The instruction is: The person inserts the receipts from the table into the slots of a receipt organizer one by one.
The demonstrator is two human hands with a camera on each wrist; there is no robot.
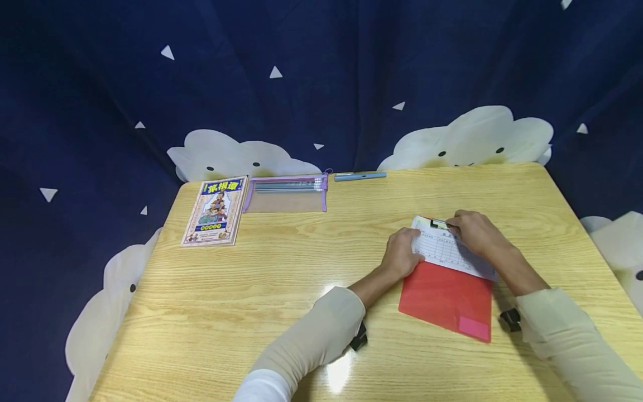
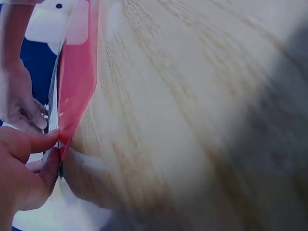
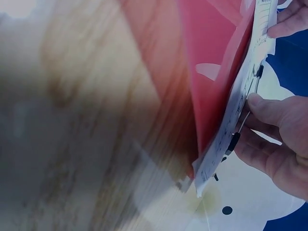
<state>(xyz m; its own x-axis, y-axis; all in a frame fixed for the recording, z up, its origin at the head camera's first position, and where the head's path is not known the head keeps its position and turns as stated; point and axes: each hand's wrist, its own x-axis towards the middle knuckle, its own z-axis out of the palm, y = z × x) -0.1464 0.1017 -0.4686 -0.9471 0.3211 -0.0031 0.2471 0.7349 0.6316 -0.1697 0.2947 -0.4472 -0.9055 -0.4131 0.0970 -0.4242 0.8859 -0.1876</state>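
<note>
Near the right side of the table lies a red plastic folder [image 1: 447, 301], see-through where the wood shows beneath it. A white printed form [image 1: 444, 250] covers its upper part, and a black clip with a metal wire [image 1: 441, 224] sits at the form's top edge. My left hand [image 1: 402, 254] pinches the left edge of the form together with the folder; thumb and fingers meet there in the left wrist view. My right hand [image 1: 477, 231] pinches the clip's wire, seen closer in the right wrist view. The folder's far upper edge is partly hidden by the right hand.
A comic-style book [image 1: 215, 215] lies at the back left. Beside it is a mesh pencil pouch [image 1: 286, 202] with purple trim, holding several pencils. A blue pen [image 1: 360, 176] lies along the back edge. A dark blue curtain [image 1: 321, 84] with cloud shapes hangs behind.
</note>
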